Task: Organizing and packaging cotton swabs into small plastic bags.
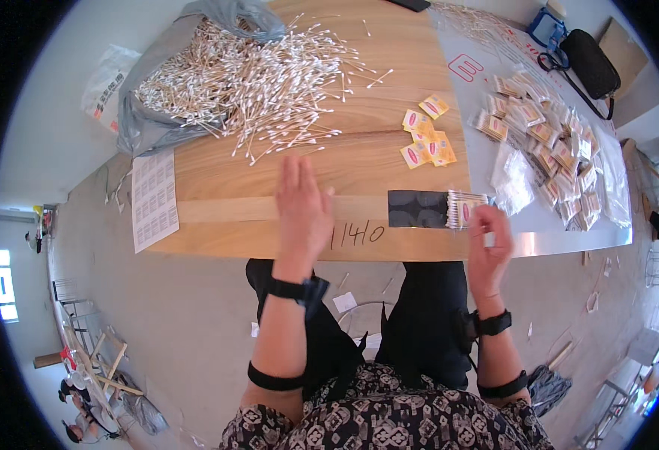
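My left hand [302,206] is over the wooden table with its fingers stretched out, holding nothing. It is just short of the loose cotton swabs [284,90], heaped in front of it. My right hand [492,240] has its fingers curled in a pinch at the right end of a row of cotton swabs [455,210]. A small printed card lies on that row. What the pinch holds, if anything, is hidden. Left of the row is a black pad [415,208]. Several yellow printed cards [428,142] lie farther back, and clear plastic bags [514,176] are beyond my right hand.
An open grey bag [145,112] spills the swabs at the back left. A printed sheet [155,199] hangs over the left table edge. Filled swab packs [554,150] are piled at right, with a black pouch [590,64] and scissors [554,61] behind. People sit far left.
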The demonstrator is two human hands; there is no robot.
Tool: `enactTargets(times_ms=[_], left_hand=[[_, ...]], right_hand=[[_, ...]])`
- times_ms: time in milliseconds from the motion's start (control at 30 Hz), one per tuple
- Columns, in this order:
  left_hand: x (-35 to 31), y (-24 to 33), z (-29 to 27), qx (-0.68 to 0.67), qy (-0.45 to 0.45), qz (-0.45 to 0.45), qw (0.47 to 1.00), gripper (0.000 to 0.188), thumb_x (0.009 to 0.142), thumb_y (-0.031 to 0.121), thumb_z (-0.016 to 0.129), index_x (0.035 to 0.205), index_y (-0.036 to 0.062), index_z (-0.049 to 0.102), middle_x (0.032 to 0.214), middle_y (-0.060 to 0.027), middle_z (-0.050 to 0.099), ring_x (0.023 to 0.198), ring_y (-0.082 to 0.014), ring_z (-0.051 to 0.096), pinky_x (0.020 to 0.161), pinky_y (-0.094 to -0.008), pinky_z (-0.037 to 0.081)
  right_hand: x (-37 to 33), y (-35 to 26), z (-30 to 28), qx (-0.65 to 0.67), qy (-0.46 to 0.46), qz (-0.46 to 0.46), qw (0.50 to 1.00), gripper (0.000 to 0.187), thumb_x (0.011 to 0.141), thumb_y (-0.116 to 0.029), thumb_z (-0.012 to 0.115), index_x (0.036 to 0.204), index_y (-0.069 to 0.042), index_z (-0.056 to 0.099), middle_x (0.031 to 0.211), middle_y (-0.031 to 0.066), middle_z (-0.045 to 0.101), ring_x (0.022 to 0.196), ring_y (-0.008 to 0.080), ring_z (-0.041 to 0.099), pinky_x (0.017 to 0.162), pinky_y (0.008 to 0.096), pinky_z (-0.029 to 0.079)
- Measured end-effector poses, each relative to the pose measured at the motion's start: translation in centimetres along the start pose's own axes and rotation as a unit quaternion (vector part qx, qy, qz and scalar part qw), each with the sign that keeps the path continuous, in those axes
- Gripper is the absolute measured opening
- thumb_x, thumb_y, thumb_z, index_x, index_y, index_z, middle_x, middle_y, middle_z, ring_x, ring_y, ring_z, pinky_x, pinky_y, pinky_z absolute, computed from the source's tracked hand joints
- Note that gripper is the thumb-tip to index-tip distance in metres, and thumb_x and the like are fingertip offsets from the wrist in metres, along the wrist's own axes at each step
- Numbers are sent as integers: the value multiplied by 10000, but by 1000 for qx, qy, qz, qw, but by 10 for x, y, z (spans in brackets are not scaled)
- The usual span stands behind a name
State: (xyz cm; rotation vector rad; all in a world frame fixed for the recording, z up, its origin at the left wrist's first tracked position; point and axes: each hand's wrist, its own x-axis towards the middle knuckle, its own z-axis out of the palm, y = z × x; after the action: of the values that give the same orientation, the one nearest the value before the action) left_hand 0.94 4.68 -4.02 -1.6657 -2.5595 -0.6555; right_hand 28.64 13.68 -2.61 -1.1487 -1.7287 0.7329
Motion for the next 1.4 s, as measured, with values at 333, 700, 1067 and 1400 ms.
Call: enactTargets(times_ms=[333, 700, 1067, 1400], left_hand=[[30, -15, -6, 79, -138, -3, 987, 697, 927, 340, 554, 1468, -4, 280, 1546, -151, 248, 1430, -326, 222, 1152, -495, 196], [-36, 15, -10, -8, -82, 16, 996, 720, 862, 194, 607, 1469, -3, 272, 1531, -170, 264, 1423, -346, 234, 1153, -495, 187], [-3, -10, -11, -117, 44, -35, 992, 298, 724, 37, 689, 1012, 64, 616, 1120, -105, 555, 1109, -331, 497, 919, -467, 365], [6, -27, -10, -115, 80, -5, 990, 138, 700, 13, 677, 794, 108, 642, 977, -39, 568, 1009, -277, 513, 820, -422, 361]], right_hand=[[-35, -40, 81, 85, -204, -93, 971, 136, 759, 56, 613, 872, -21, 602, 844, 140, 602, 804, 334, 580, 704, 397, 484], [3, -45, 104, 57, -199, -26, 978, 222, 777, 18, 618, 997, -11, 612, 903, 154, 587, 692, 296, 592, 629, 367, 486], [18, -40, 157, -15, -203, -158, 966, 141, 740, -45, 664, 879, -60, 642, 889, 121, 547, 853, 323, 571, 698, 425, 495], [8, -37, 139, -29, -208, -173, 962, 62, 763, -68, 664, 810, -60, 625, 854, 105, 543, 823, 316, 572, 693, 425, 493]])
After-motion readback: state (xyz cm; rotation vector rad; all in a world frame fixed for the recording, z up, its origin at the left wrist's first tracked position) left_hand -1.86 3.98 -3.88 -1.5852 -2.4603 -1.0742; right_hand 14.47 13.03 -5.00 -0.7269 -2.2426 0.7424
